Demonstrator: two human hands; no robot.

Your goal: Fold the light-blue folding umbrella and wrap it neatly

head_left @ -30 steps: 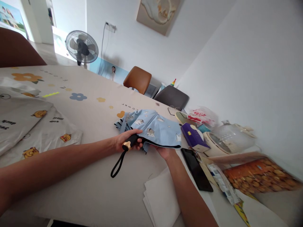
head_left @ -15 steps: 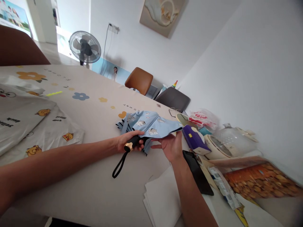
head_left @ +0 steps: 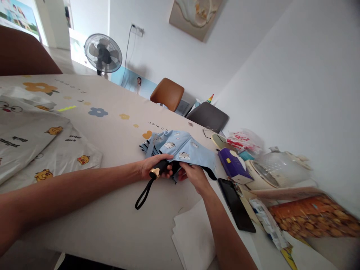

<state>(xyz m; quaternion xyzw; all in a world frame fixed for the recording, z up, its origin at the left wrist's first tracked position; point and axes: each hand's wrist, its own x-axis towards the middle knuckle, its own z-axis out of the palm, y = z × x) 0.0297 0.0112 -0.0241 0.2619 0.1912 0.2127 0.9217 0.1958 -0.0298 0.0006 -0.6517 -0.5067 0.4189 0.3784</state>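
Observation:
A light blue folding umbrella (head_left: 185,148) with white animal prints lies collapsed and loosely folded above the table. Its black handle, with a gold end and a black wrist strap (head_left: 144,197), points towards me. My left hand (head_left: 153,165) is closed around the handle just below the cloth. At the near edge of the fabric, my right hand (head_left: 194,174) reaches in beside the handle, its fingers curled and partly under the cloth. Those fingertips are hidden, though the hand seems to pinch the canopy there.
Left lies a white duck-print cloth (head_left: 70,146) on the table (head_left: 118,225). Right are paper sheets (head_left: 194,232), a black tablet (head_left: 236,204), a purple tissue box (head_left: 233,165), a lidded pot (head_left: 261,174) and a snack bag (head_left: 315,215). Glasses (head_left: 210,132) lie farther back.
My right hand has moved left from the umbrella's right edge to close by the handle, its spread fingers now curled in. The right flap of cloth hangs lower. My left hand keeps its grip.

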